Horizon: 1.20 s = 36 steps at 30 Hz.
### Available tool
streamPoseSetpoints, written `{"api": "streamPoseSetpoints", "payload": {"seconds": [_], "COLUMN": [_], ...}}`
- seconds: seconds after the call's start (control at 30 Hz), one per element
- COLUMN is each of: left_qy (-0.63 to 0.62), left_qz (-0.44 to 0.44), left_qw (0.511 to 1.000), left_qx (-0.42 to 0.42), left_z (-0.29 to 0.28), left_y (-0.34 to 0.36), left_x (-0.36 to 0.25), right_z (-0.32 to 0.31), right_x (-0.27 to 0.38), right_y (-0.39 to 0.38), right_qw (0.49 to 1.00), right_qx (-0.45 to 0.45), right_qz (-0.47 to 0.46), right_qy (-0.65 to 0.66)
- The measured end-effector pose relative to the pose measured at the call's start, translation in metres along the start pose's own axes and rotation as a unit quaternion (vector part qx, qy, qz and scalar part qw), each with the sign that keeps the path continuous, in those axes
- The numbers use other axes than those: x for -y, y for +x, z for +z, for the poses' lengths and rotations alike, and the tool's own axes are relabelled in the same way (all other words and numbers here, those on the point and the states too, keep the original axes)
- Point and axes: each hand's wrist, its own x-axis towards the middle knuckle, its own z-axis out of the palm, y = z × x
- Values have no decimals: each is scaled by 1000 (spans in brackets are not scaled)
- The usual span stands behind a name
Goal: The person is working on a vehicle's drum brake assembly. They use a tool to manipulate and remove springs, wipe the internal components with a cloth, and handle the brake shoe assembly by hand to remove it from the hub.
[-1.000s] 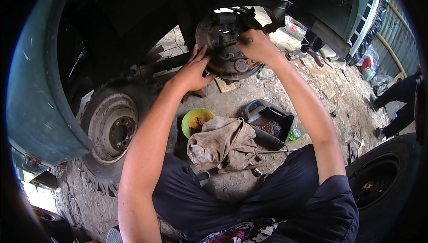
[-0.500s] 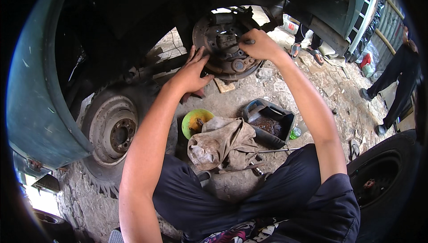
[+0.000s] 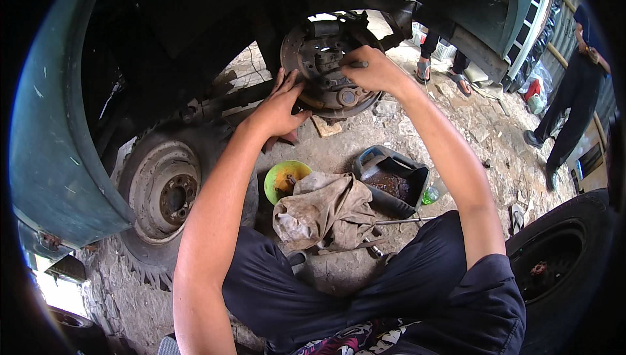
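A rusty, round brake assembly (image 3: 293,47) without its wheel sits under the vehicle's wheel arch, ahead of me. My left hand (image 3: 284,108) rests against its left rim, fingers stretched and spread, holding nothing. My right hand (image 3: 373,71) is closed in front of the hub, wrapped round a tool with a dark, rounded handle end (image 3: 358,64) that sticks out past the thumb. The hand hides the rest of this tool, so its kind does not show. Brake parts and a round fitting (image 3: 347,97) lie just below my right hand.
A green bowl (image 3: 271,184) holding small parts, a crumpled brown cloth (image 3: 326,208) and a cut-open dark container (image 3: 417,193) with dirty liquid lie between my knees. A wheel (image 3: 147,189) leans at left; a tyre (image 3: 587,251) is at right. People stand (image 3: 574,94) beyond.
My right hand, with the tool, has shifted slightly left across the hub. The left hand stays at the rim. At the right, a standing person has changed position.
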Motion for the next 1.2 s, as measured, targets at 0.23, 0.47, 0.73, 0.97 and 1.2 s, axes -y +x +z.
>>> {"api": "streamPoseSetpoints", "payload": {"seconds": [0.23,0.47,0.73,0.97,1.2], "left_qy": [1,-4,3,-5,0], "left_qz": [4,4,9,2,6], "left_qw": [1000,1000,1000,1000,1000], "left_qx": [-4,-4,-5,-1,2], "left_z": [0,1,2,1,2], "left_y": [0,0,0,1,1], "left_x": [0,1,1,-1,0], "right_z": [5,7,10,18,9], "right_x": [-19,-8,-22,-6,-7], "right_y": [10,3,7,-1,5], "right_qw": [991,995,988,993,992], "right_qx": [-54,-28,-48,-24,-58], "right_qz": [9,-19,-14,-69,18], "right_qy": [-124,-91,-147,-90,-111]}}
